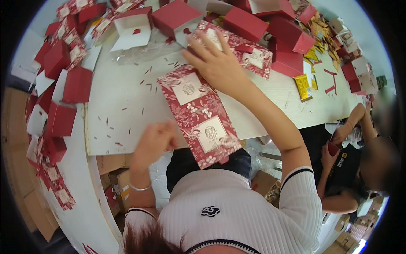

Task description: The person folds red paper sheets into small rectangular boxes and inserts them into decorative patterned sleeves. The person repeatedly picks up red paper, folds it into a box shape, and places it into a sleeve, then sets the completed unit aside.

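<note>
A flat red floral card piece point(192, 112) with two cream square panels lies slanted over the table's near edge, its lower end past the edge and close to my body. My right hand point(215, 65) reaches across the table, fingers spread over a second red floral piece point(249, 53) at the foot of the box pile. My left hand point(154, 142) hovers near the front edge, left of the first piece and apart from it. Its fingers are curled and slightly blurred; anything inside them is hidden.
Red boxes point(247, 23) crowd the table's far side and more point(62, 118) line the left. Small dark red strips point(148, 80) are scattered on the white table point(122, 91). Yellow packets point(302, 86) lie at right. Another person point(351, 165) handles something red on the right.
</note>
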The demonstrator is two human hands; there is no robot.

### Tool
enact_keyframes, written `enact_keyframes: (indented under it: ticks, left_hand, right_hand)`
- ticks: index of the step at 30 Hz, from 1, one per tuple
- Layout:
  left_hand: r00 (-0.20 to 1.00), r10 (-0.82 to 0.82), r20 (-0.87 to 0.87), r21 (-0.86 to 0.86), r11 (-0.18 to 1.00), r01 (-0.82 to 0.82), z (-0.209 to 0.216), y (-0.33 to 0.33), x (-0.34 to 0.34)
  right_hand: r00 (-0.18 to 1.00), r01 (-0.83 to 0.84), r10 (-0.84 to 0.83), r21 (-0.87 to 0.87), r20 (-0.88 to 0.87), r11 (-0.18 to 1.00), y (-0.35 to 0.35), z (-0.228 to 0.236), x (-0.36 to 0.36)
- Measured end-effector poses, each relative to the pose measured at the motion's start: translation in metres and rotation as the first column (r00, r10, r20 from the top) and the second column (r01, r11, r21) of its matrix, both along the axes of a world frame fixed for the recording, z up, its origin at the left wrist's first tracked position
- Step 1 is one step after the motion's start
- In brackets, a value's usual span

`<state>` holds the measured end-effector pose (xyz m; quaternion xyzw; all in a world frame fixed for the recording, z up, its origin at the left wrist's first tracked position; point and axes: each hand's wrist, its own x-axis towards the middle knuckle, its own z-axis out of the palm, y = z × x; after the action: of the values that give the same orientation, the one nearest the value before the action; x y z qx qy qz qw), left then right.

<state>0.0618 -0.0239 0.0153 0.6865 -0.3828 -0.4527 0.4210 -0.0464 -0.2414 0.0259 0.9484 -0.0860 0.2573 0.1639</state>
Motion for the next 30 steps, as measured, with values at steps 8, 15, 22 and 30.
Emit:
enact_keyframes:
  ticks: [8, 15, 22, 30]
  left_hand:
    - [0.519, 0.326, 0.790, -0.563, 0.723, 0.401, 0.045, -0.117, 0.058]
    - [0.069, 0.200, 0.977, -0.211, 0.930, 0.300, -0.002, -0.203, 0.110]
    - [-0.012, 0.166, 0.986, -0.161, 0.970, 0.182, -0.021, -0.202, 0.191]
    - [-0.049, 0.134, 0.990, -0.139, 0.983, -0.120, -0.027, -0.256, 0.211]
  right_hand:
    - [0.977, 0.074, -0.069, 0.019, -0.203, 0.997, -0.056, -0.003, -0.005]
    - [0.950, 0.080, -0.097, -0.070, -0.297, 0.994, -0.111, -0.003, -0.068]
    - [0.955, 0.298, -0.252, 0.508, -0.159, 0.808, -0.123, 0.029, -0.016]
    - [0.769, 0.639, -0.537, 0.417, -0.345, 0.646, -0.197, -0.040, 0.096]
